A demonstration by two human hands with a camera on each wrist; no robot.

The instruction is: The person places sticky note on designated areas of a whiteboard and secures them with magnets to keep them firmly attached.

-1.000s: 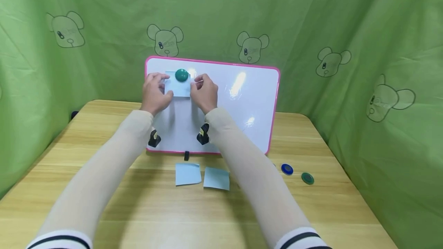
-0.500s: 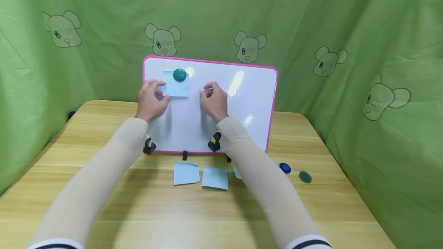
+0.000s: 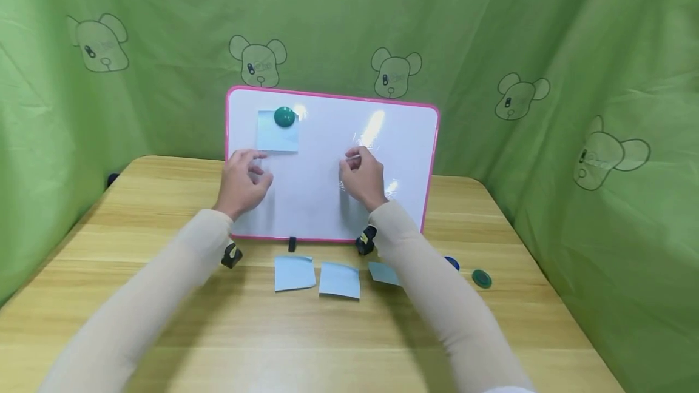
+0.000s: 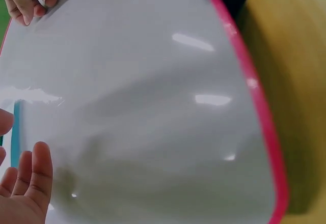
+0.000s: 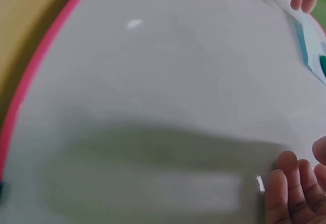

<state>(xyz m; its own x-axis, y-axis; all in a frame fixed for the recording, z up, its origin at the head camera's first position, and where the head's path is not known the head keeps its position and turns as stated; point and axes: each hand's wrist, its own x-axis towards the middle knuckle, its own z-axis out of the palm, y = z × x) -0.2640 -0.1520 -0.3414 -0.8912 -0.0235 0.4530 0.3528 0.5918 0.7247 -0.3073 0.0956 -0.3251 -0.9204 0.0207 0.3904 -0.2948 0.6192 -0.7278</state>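
A square light-blue paper note sits on the upper left part of the pink-edged glossy whiteboard, with a domed green round magnet over its upper edge, right of the middle. By the look of it, fixing this first note is done or all but done, and the step in hand is letting it go. The left hand is just below the note's lower left corner, its fingers spread and loosely bent, with nothing between them. The right hand hangs before the middle of the board, well to the right of the note; its fingers are lightly bent and likewise released, and in the right wrist view they hold nothing. Whether either hand touches the board's face I cannot tell. On the pale wooden bench in front lie three more notes of the same blue paper: a left one, a middle one and a right one, the last partly hidden by the cream right sleeve. Beyond that arm are a flat blue round disc, mostly covered, and a flat green round disc, both probably magnets. If the work is to go on in the same way, the next move calls for the fingers to come down to the bench, lift one note by an edge, and keep it flat on the white surface while the other hand sets a disc over it.
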